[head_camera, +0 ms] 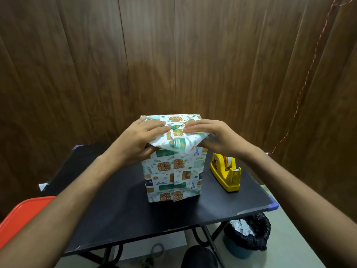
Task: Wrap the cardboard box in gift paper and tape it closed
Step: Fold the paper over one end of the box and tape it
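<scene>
The box [172, 176], covered in white gift paper with green and orange prints, stands upright on the black table [123, 207]. A vertical paper seam runs down its near face. My left hand [139, 140] lies flat on the top left, fingers pressing the paper down and thumb under the near flap. My right hand [210, 134] presses the top right the same way. Between them a loose paper flap [178, 144] bulges over the near top edge. A yellow tape dispenser [226, 171] stands just right of the box.
A wood-panelled wall rises close behind the table. A bin lined with a black bag [248, 233] stands on the floor at the lower right. A red plastic seat [21, 215] shows at the lower left. A reddish cord [309, 74] hangs down the wall at right.
</scene>
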